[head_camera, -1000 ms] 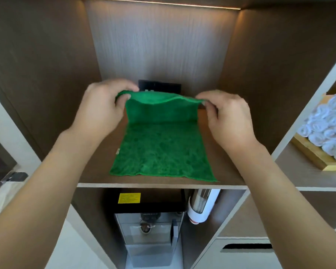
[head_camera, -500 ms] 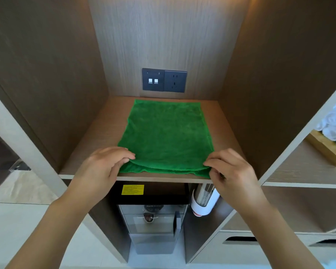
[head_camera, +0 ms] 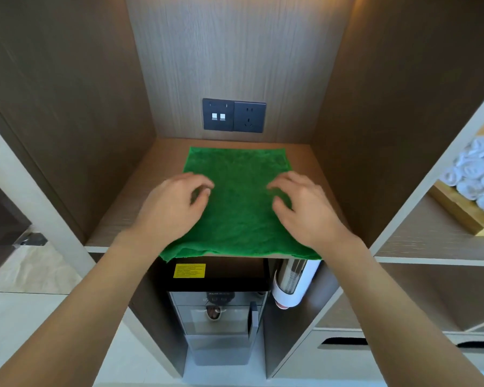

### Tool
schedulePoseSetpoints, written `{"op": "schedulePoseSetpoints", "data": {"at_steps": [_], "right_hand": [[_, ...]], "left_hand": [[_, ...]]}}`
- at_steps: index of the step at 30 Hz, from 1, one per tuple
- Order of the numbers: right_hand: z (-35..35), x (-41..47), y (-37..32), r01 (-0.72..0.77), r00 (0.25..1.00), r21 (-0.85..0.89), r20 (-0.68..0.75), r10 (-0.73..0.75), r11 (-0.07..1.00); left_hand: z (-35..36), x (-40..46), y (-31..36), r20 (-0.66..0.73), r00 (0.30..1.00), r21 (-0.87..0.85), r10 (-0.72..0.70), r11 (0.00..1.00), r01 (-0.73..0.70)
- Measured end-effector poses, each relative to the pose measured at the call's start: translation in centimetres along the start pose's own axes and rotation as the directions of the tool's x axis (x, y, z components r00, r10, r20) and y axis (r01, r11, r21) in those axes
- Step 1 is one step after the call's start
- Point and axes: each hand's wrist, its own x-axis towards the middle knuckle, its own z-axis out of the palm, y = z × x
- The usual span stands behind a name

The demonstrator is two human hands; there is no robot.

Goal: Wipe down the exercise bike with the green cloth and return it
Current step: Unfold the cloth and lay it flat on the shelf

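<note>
The green cloth (head_camera: pixel 239 208) lies folded flat on the wooden shelf (head_camera: pixel 129 202) of an open cabinet niche, its near edge hanging slightly over the shelf's front. My left hand (head_camera: pixel 173 208) rests over the cloth's left side with loosely bent fingers. My right hand (head_camera: pixel 305 210) sits over the right side in the same way. Neither hand grips the cloth. The exercise bike is not in view.
A dark socket and switch plate (head_camera: pixel 234 115) is on the niche's back wall. Below the shelf stand a water dispenser (head_camera: pixel 218 311) and a cup holder (head_camera: pixel 291 283). To the right, a wooden tray of rolled white towels (head_camera: pixel 478 180) sits on another shelf.
Both hands folded the cloth's far edge toward the front, let go of the near corners and moved forward onto the cloth's middle.
</note>
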Motion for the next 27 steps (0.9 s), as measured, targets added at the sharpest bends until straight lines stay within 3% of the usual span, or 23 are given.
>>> {"op": "schedulePoseSetpoints", "data": {"at_steps": [3,6,12,16,21,27], "right_hand": [[1.0,4.7,0.3,-0.077,0.937,-0.152,0.328,0.123,0.985],[2.3,5.3,1.4,-0.097,0.887,-0.195,0.428,0.174,0.976],[1.9,-1.9,1.4,-0.044,0.913,-0.165,0.393,0.107,0.985],[0.7,-7.9,1.0,0.050,0.937,-0.243,0.346,0.038,0.969],[1.0,-10.3,2.1,0.154,0.955,-0.327,0.291,-0.056,0.933],[2.3,-10.2,3.3,0.214,0.976,-0.394,0.058,-0.209,0.894]], "left_hand": [[1.9,4.7,-0.9,0.323,0.945,0.123,-0.059,0.992,0.020],[3.2,5.1,-2.2,0.437,0.883,0.214,-0.171,0.973,0.082],[2.4,-1.5,-1.0,0.433,0.891,0.174,-0.136,0.983,0.065],[1.9,-7.3,1.6,0.401,0.911,0.247,-0.101,0.969,-0.001],[2.6,-10.2,2.6,0.280,0.958,0.322,-0.055,0.946,-0.040],[3.9,-10.3,1.9,0.112,0.993,0.379,0.049,0.921,-0.088]]}}
